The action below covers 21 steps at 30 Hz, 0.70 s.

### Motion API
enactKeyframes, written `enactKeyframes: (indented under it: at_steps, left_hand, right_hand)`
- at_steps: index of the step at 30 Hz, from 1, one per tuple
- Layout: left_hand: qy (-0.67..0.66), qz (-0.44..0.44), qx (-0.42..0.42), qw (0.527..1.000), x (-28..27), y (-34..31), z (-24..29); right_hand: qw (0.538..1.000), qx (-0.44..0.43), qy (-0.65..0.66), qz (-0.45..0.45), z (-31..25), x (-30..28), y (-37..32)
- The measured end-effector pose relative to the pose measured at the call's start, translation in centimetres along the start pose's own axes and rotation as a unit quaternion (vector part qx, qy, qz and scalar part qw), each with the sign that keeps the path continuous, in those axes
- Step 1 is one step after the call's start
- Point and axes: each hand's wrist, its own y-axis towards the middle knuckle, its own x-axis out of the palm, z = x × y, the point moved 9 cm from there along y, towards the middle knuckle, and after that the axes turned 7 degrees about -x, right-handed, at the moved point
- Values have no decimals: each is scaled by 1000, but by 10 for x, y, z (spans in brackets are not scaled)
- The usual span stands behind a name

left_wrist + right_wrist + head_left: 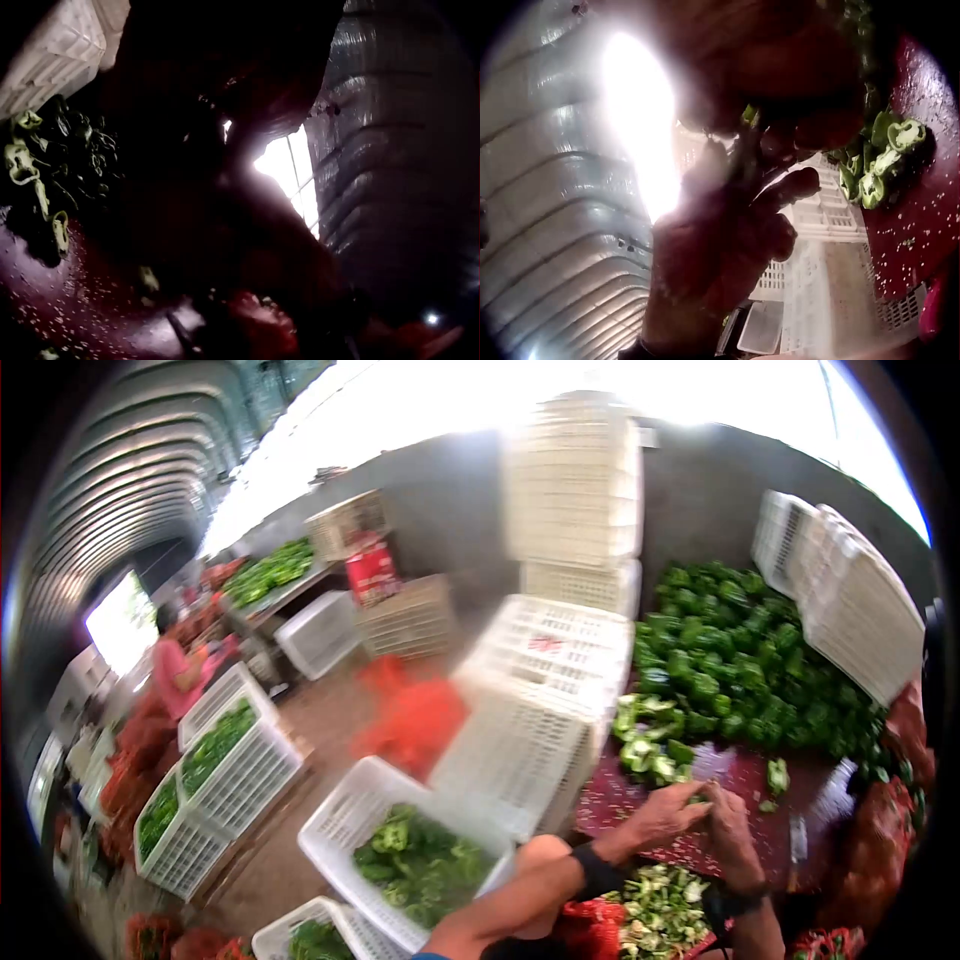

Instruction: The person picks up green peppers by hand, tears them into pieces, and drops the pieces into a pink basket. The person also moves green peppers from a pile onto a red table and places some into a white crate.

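My two hands meet above the dark red tabletop [805, 822]. In the head view the left hand [665, 815] comes from the left and the right hand [735, 838] from below, fingertips together. A small green bit of pepper [751, 115] shows between them in the right wrist view; the fingers hide the rest of it. The left hand's [720, 247] fingers are bent there, with the right hand [780, 67] dark above. Cut green peppers [650, 745] lie just beyond the hands. A knife [797, 842] appears to lie on the tabletop to the right.
Whole green peppers [730, 650] form a large heap at the back. White crates [570, 490] are stacked behind, and a crate of peppers [330, 825] stands at left. Pale trimmings [665, 910] fill the space below the hands. A person in pink [175, 670] is far left.
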Motion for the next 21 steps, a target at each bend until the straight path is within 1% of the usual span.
enactKeyframes:
  at_steps: [1,2,3,4,5,6,8,9,10,11,12,13,14,15,16,18,19,20,21]
  left_hand:
    - [49,33,62,996,3,2,5]
    - [29,13,37,999,10,8,1]
    - [33,12,21,999,12,16,-7]
    - [-60,-34,-95,993,17,21,-18]
    - [4,4,-61,998,14,29,-24]
    - [-32,-4,-85,996,18,33,-26]
    - [-102,-14,-135,986,27,40,-32]
    - [-144,-24,-169,975,37,45,-70]
    - [-172,-11,-183,968,44,47,-84]
    - [-121,-14,-155,980,47,52,-86]
    - [-147,-13,-184,972,48,53,-72]
    - [-171,-17,-187,967,51,57,-69]
    - [-194,-19,-188,963,52,63,-68]
    - [-190,-14,-166,967,54,68,-65]
    - [-197,-12,-170,965,57,71,-64]
    - [-209,-8,-179,961,59,72,-59]
    - [-156,18,-154,976,55,75,-49]
    - [-91,37,-101,990,54,78,-42]
    - [-26,58,-47,997,54,80,-35]
  right_hand:
    - [1000,-12,-5,-1,2,-9,1]
    - [1000,-21,-10,-2,6,-17,1]
    - [1000,-10,11,15,15,-24,4]
    - [999,2,33,33,25,-30,6]
    - [998,-31,7,45,28,-38,10]
    - [996,-58,-23,62,30,-48,11]
    - [980,-125,-129,88,20,-60,13]
    - [981,-111,-138,80,32,-65,17]
    - [983,-98,-142,64,44,-69,19]
    - [986,-70,-138,63,40,-73,17]
    - [988,-47,-132,59,27,-75,14]
    - [988,-25,-139,64,20,-80,12]
    - [985,-45,-151,70,20,-87,15]
    - [982,-65,-162,75,20,-92,18]
    - [978,-86,-174,78,18,-96,20]
    - [980,-70,-159,95,18,-101,20]
    - [979,-74,-155,108,19,-102,20]
    - [978,-78,-151,121,18,-103,22]
    - [965,-107,-196,139,4,-102,20]
